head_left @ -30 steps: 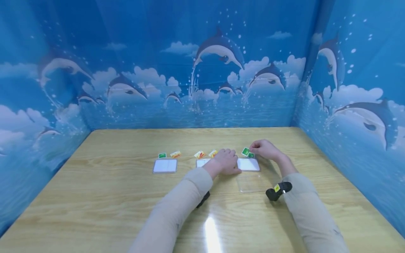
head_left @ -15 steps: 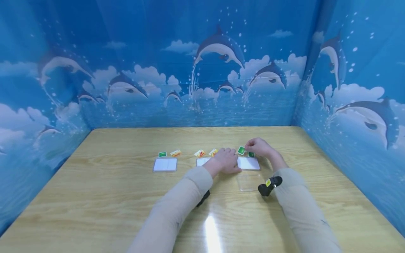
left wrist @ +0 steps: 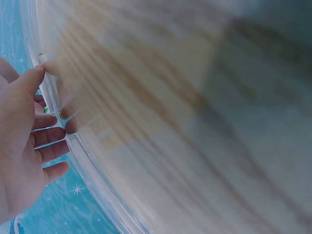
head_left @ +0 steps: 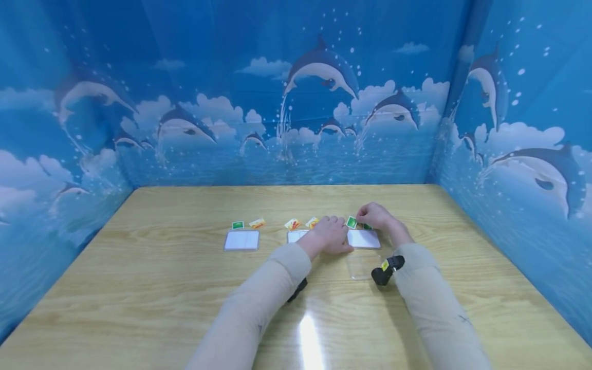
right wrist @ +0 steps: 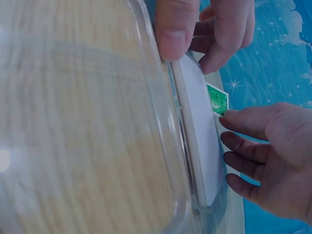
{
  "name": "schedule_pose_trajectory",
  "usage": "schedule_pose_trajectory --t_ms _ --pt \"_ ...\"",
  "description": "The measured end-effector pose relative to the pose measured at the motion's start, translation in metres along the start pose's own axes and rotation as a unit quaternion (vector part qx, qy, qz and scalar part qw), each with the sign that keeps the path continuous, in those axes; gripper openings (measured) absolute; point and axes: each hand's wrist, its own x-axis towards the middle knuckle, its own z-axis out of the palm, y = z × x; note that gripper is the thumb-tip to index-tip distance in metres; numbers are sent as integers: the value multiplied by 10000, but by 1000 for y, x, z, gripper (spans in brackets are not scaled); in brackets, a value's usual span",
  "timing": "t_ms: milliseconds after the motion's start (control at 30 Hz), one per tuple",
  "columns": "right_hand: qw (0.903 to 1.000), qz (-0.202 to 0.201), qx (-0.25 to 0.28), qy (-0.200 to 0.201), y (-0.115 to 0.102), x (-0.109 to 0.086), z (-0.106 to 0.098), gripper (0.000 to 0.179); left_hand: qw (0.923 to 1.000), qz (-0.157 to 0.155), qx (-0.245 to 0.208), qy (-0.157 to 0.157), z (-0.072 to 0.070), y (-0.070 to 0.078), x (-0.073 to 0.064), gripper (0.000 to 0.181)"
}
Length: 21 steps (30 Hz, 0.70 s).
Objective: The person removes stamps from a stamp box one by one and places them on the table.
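Observation:
The right hand [head_left: 373,215] pinches a green stamp [right wrist: 218,100] by one corner, thumb tip on its edge, just past the far edge of a clear plastic box [right wrist: 200,131] with a white insert. Under that hand, partly covered, lies a second green stamp [head_left: 367,226]. The left hand [head_left: 331,236] holds the left end of this box, its thumb at the near corner and a fingertip at the far one. In front of the white part, a clear lid-like panel [head_left: 363,268] lies on the table, its rim close to the box in the right wrist view.
Another white-filled box [head_left: 296,237] is partly hidden by the left hand. A third white-filled box [head_left: 241,240] lies further left. Behind them are a green stamp [head_left: 238,225] and several yellow-orange stamps [head_left: 257,223]. A dolphin-print curtain [head_left: 277,103] surrounds the wooden table [head_left: 139,288].
The right hand has moved left with the green stamp, then dipped slightly, bringing the stamp behind the box's left part. The left hand has stayed in place.

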Motion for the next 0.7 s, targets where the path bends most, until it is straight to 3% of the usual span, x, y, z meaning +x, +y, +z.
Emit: schedule_pose_trajectory --t_ms 700 --pt "9999 75 -84 -5 -2 -1 1 19 9999 -21 110 24 1 0 1 69"
